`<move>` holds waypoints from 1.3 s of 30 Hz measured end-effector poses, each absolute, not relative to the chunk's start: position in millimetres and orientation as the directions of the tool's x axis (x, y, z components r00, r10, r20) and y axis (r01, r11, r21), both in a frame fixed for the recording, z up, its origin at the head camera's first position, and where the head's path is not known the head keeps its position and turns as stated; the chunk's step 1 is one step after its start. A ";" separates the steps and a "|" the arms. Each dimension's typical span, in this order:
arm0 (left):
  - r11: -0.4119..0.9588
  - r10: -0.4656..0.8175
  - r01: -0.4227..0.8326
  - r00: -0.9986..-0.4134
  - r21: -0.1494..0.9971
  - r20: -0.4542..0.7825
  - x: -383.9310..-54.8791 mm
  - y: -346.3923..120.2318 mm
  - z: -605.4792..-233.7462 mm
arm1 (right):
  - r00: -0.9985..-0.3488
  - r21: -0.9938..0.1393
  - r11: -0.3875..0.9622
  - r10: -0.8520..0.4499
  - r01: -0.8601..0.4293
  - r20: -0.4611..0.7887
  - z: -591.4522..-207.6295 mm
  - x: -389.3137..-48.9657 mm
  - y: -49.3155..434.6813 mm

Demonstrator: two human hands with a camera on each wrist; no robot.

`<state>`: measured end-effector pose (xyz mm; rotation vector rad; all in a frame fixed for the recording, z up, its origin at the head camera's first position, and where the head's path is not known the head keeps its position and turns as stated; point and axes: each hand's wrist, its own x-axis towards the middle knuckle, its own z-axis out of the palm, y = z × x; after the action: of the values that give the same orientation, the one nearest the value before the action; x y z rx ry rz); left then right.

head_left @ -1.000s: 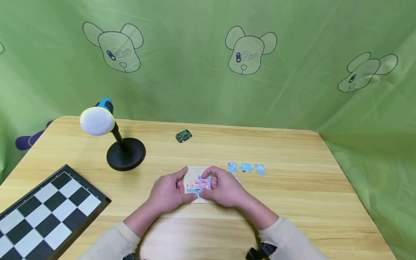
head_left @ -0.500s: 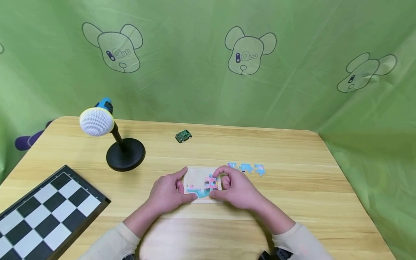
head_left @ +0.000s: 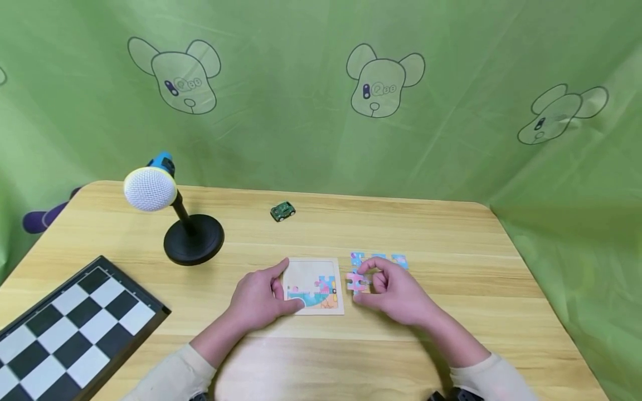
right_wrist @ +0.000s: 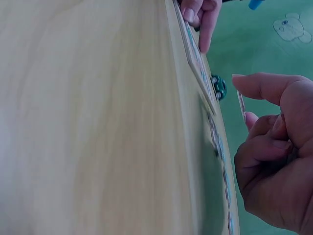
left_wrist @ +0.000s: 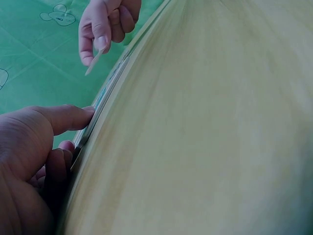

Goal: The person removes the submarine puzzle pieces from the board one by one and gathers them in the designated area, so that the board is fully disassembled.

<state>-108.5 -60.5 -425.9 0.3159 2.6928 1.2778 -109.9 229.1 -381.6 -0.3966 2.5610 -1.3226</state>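
A square jigsaw puzzle board (head_left: 307, 269) with a pale frame lies on the table, several pieces fitted along its bottom and right side. My left hand (head_left: 258, 295) grips the board's left edge, the thumb on its lower left corner and the fingers along the side. Just right of the board, my right hand (head_left: 401, 292) pinches a pink puzzle piece (head_left: 356, 282) between thumb and index finger. The right wrist view shows this puzzle piece (right_wrist: 241, 105) edge-on, raised over the table. Beyond the right hand lie loose puzzle pieces (head_left: 357, 258) in a row, partly hidden by its fingers.
A toy microphone (head_left: 150, 189) on a round black stand (head_left: 194, 239) is at the back left. Toward the front left lies a black-and-white checkered board (head_left: 80, 328). A small green toy car (head_left: 283, 211) sits near the table's far edge, before a green curtain (head_left: 286, 139).
My right hand has lifted the pink piece off the puzzle board and carried it right, past the frame. Fitted pieces at the lower right now show. The left hand has stayed put.
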 end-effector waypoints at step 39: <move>0.613 0.249 0.127 -0.968 0.779 -0.038 -108.9 -60.5 -427.3 | -0.953 -0.763 0.646 -0.227 0.007 -0.200 -397.2 -123.3 280.1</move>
<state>-108.9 -60.5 -427.3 0.3162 2.6917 1.2834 -123.3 280.1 -397.2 -0.1772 2.5890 -1.2026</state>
